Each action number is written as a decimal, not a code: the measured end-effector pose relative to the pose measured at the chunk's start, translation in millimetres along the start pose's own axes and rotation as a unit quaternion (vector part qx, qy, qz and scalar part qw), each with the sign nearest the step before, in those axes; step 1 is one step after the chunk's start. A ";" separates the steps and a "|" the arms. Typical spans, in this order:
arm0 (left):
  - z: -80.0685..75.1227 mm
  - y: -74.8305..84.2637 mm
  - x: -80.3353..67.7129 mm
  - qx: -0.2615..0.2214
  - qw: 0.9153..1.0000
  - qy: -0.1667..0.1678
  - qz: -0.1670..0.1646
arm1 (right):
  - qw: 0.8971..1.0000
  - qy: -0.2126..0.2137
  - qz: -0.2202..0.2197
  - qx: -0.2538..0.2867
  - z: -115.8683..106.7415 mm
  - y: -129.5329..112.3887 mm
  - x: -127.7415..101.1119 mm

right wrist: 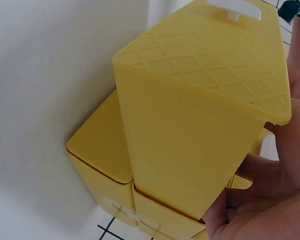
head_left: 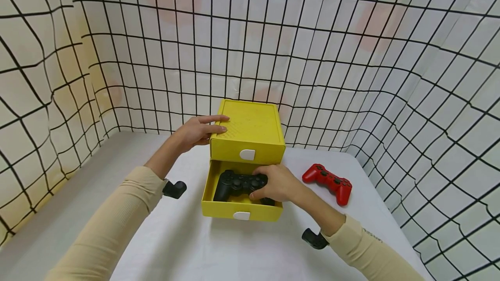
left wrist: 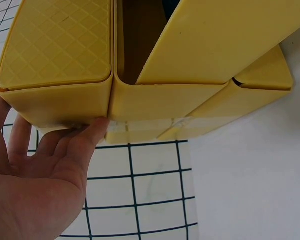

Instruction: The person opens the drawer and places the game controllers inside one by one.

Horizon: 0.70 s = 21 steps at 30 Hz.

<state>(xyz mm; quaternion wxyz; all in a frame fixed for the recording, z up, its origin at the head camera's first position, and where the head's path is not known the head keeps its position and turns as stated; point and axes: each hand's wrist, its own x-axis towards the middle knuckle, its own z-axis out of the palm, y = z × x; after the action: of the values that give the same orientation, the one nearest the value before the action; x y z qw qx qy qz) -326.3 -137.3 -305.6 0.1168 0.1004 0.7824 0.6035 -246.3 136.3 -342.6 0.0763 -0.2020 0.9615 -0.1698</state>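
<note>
A yellow box (head_left: pixel 250 131) with two drawers stands on the white table (head_left: pixel 175 237), and its lower drawer (head_left: pixel 242 207) is pulled out toward the person. The left hand (head_left: pixel 195 132) lies flat against the box's top left edge, fingers straight and relaxed, gripping nothing; the left wrist view shows the fingers (left wrist: pixel 90 135) pressed to the box's side. The right hand (head_left: pixel 275 183) reaches into the open drawer, its fingers curled round the right grip of a black controller (head_left: pixel 238 184) that sits inside the drawer. Whether the controller rests on the drawer floor or is lifted slightly, I can't quite tell from here. A red controller (head_left: pixel 329 182) lies on the table just to the right of the box, apart from both hands. Grid-patterned sheets (head_left: pixel 351 55) wall in the table.
</note>
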 end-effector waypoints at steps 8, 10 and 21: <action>0.4 -0.1 0.4 0.008 1.000 0.003 0.000 | 1.000 0.005 -0.003 0.001 1.8 0.3 -1.6; 0.6 0.0 0.3 0.010 1.000 0.004 0.001 | 1.000 0.008 -0.003 0.000 2.1 0.1 -2.3; 0.5 0.1 0.5 -0.001 1.000 0.005 -0.002 | 0.999 0.030 0.000 0.013 -6.9 -4.1 -10.6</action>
<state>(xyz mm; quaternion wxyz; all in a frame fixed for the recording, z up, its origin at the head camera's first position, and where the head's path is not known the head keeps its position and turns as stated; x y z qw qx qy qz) -326.7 -136.6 -305.7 0.1144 0.0957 0.7827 0.6042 -236.7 139.2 -333.9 0.0500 -0.1961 0.9610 -0.1886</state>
